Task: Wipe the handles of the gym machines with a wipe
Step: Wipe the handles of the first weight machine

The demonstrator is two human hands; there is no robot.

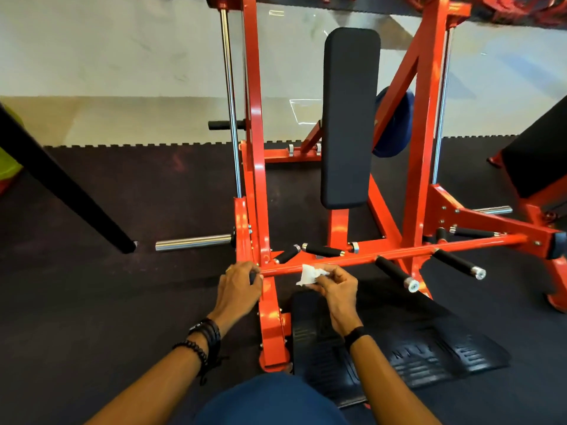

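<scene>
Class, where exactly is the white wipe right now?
In the head view, the wipe is low and centre, pinched in the right hand against the orange crossbar, just right of the left hand.

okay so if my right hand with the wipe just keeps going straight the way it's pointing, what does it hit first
Probably the orange crossbar. The right hand pinches the wipe pointing up-left, and the wipe's top edge already overlaps that bar in the picture. Depth is unclear, so contact isn't certain.

Orange machine frame (337, 260), black foam handles (395, 271), white wipe (310, 274).
</scene>
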